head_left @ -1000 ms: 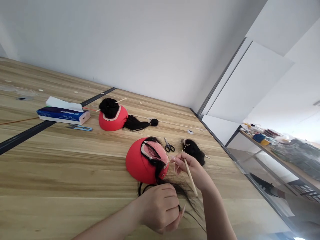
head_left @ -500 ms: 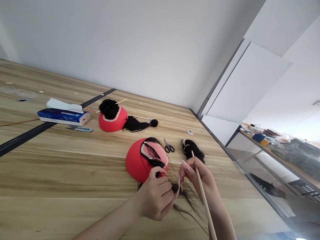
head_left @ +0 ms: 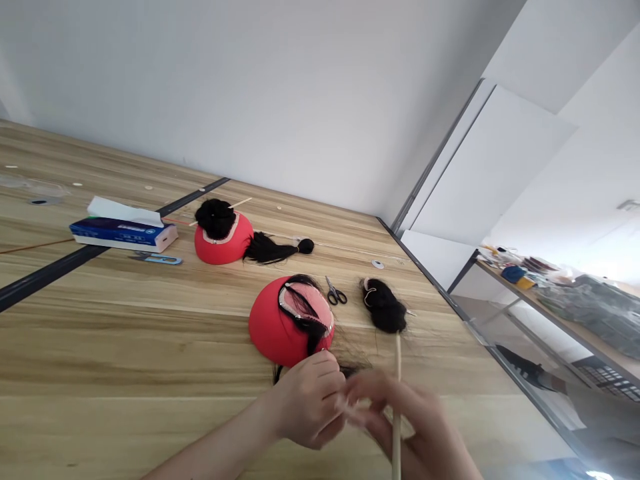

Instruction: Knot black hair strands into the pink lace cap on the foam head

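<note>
Close in front of me a red dome-shaped block [head_left: 273,327] bears a small hairpiece base [head_left: 303,300], pale mesh with a light edge and loose black hair. My left hand [head_left: 313,400] is closed at the block's near side, its fingers pinching a lock of black hair [head_left: 353,368] whose ends show beyond the knuckles. My right hand [head_left: 405,413], smeared by motion, meets the left one's fingertips. It holds a thin wooden stick [head_left: 398,363], nearly upright in view, lying across the hand. What the right fingertips pinch is too blurred to make out.
Behind the block lie scissors [head_left: 336,293] and a black hair bundle [head_left: 385,307]. Farther back stand a second red block [head_left: 225,243] with a black hairpiece, a tied ponytail [head_left: 275,249], a blue thread snipper [head_left: 163,259] and a tissue pack [head_left: 123,233]. A cluttered shelf [head_left: 550,293] is at right.
My right hand has moved lower and closer to my left, and its wooden stick has swung from slanted to nearly upright. My left hand has barely moved. The view has shifted slightly.
</note>
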A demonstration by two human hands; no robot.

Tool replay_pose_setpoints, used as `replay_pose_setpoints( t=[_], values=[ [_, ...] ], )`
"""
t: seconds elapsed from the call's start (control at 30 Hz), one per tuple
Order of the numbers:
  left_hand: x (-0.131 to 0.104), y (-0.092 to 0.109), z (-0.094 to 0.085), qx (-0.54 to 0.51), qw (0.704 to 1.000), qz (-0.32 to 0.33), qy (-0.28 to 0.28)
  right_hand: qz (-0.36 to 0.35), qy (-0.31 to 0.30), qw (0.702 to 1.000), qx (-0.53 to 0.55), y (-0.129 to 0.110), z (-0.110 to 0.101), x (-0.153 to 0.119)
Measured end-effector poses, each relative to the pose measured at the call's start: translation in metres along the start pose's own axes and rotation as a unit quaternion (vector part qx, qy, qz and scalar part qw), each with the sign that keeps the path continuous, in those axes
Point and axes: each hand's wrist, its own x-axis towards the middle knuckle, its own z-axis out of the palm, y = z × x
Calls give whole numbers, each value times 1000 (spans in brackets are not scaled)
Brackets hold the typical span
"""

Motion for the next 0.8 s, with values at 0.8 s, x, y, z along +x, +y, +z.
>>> replay_pose_setpoints(
  t=[0.8],
  values=[
    [6,8,-1,41,999,18,-27,163,47,977,-133,69,42,63]
  ],
)
